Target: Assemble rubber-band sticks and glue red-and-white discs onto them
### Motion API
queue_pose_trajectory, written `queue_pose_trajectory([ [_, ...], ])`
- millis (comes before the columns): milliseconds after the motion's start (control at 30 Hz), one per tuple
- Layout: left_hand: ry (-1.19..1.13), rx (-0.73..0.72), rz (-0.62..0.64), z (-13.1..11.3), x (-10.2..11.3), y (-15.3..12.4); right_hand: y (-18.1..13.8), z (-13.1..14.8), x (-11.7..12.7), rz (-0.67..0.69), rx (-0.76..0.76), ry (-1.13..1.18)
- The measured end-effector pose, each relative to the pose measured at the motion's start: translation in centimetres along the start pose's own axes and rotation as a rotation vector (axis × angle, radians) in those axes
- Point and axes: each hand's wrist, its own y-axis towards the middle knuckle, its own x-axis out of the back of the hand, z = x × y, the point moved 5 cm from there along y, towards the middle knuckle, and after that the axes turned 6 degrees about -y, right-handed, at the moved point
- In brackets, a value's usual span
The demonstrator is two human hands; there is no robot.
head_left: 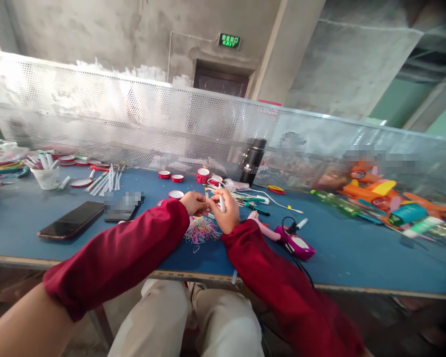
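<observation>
In the head view, both red-sleeved arms reach to the middle of the frame over the blue table (pixel 357 248), and the hands meet just above a loose heap of rubber bands (pixel 202 230) in pink, yellow and pale purple. The right hand (pixel 228 210) is curled shut around a white stick (pixel 222 202), held nearly upright with its tip showing above the fingers, probably so that the end stays free to work on. The left hand (pixel 195 203) has its fingertips drawn together right beside that stick. Whether they pinch a band or some small strip is too small to tell. The heap lies directly under the hands, likely to keep the bands within easy reach. At centre left lies a dark phone (pixel 71 219), flat and well apart from the hands. Further left, a white cup (pixel 47 177) holds a bunch of pens or markers standing upright, and more white sticks (pixel 106 181) lie fanned out near it. Small red tape rolls (pixel 177 178) sit behind the hands. To their right a black flask (pixel 253 161) stands against the perforated metal screen (pixel 171 124). Right of the hands a pink device (pixel 295 244) with a black cord rests on the table, and orange toys (pixel 371 191) are piled at the far right.
</observation>
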Motion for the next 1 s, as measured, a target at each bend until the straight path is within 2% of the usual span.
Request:
queue_pose_trajectory([
  [400,0.117,-0.026,0.027,0.3,0.2,0.6,-0.2,0.3,-0.2,-0.062,-0.133,0.229],
  [633,0.192,-0.115,0.008,0.1,0.7,0.9,-0.1,0.3,-0.1,-0.091,-0.14,0.226],
  [1000,0.228,-0.146,0.027,0.1,0.9,1.1,0.0,0.2,0.2,-0.061,-0.117,0.201],
])
